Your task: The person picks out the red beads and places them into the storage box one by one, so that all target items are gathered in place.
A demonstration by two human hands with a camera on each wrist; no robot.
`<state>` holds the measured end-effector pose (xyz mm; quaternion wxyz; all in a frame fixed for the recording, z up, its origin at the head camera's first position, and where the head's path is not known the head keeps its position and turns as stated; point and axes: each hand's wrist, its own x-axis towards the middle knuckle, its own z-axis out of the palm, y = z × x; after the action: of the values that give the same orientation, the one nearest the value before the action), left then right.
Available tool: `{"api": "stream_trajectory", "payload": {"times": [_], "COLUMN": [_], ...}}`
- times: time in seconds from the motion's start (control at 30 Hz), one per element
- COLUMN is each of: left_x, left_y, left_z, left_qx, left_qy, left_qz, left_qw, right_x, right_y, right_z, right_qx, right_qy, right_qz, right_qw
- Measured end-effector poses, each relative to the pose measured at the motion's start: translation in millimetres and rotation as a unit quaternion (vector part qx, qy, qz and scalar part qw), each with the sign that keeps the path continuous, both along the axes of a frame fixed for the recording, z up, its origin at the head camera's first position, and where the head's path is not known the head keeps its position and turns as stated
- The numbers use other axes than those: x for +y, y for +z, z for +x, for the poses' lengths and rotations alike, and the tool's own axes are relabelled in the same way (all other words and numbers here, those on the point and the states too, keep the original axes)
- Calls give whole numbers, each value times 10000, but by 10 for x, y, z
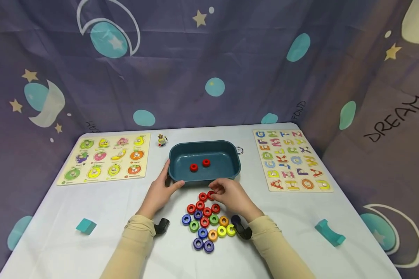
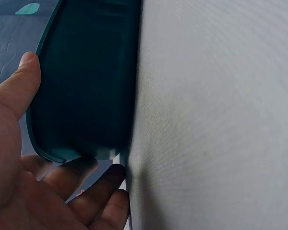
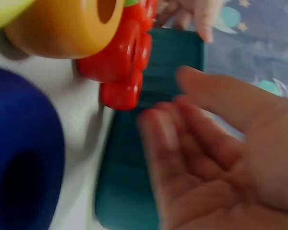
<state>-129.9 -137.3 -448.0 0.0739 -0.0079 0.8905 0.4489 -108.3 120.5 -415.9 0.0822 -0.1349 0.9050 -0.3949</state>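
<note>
The loose rings (image 1: 204, 222) lie on the cloth-covered counter (image 1: 125, 197), in a scattered patch between the tray (image 1: 205, 180) and the counter's near side, while two red rings (image 1: 206, 165) rest inside the tray, which sits near the middle of the counter's far edge. The right hand (image 1: 232, 195) is at a red ring (image 1: 209, 192) just beside the tray's near wall; in the right wrist view its thumb and fingers are half-bent with a gap between them, and no ring shows between them. The left hand (image 1: 160, 193) grips the tray's near left corner, thumb against the rim and fingers spread along the left end wall. The rings look small, hard and light, probably painted wood or plastic, so squeezing should not deform them, and a drop would likely do little harm. Their glossy, rounded sides could slip or roll, so a pinch across opposite outer walls, level with the middle of the thickness, seems the surest hold; a fingertip at the hole may help where neighbours crowd the sides. The tray seems stiff and light enough to slide if bumped, so its corner is a sensible place for steadying.
</note>
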Motion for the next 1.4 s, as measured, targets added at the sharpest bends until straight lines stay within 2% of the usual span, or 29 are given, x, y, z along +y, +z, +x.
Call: {"api": "stream_trajectory", "payload": {"times": [0.17,0.4,0.7,0.8,0.9,1.0,1.17,1.3,1.4], "left_x": [-2,-4,-8,-5,-10,-31,-55,-39,-17], "left_y": [8,3,-12,-2,-10,-5,-26,-37,-32], "left_z": [13,8,-10,-8,1,2,12,9,10], "left_qx": [-37,-34,-52,-41,-41,-32,-17,30,31], "left_qy": [46,11,-2,-15,-12,3,20,0,-8], "left_qz": [15,41,44,50,48,23,23,89,125], "left_qw": [10000,10000,10000,10000,10000,10000,10000,10000,9999], "right_x": [32,32,23,56,106,134,75,-33,-95], "right_y": [-103,-165,-155,-56,110,280,411,381,322], "right_z": [32,27,16,42,29,-107,-509,-818,-964], "right_qx": [155,335,-125,-185,-41,359,901,860,728], "right_qy": [116,377,-334,-540,-694,-800,-867,-893,-828], "right_qz": [546,691,546,357,108,1,246,677,1124], "right_qw": [9983,9963,9979,9977,9975,9962,9918,9900,9875]}}
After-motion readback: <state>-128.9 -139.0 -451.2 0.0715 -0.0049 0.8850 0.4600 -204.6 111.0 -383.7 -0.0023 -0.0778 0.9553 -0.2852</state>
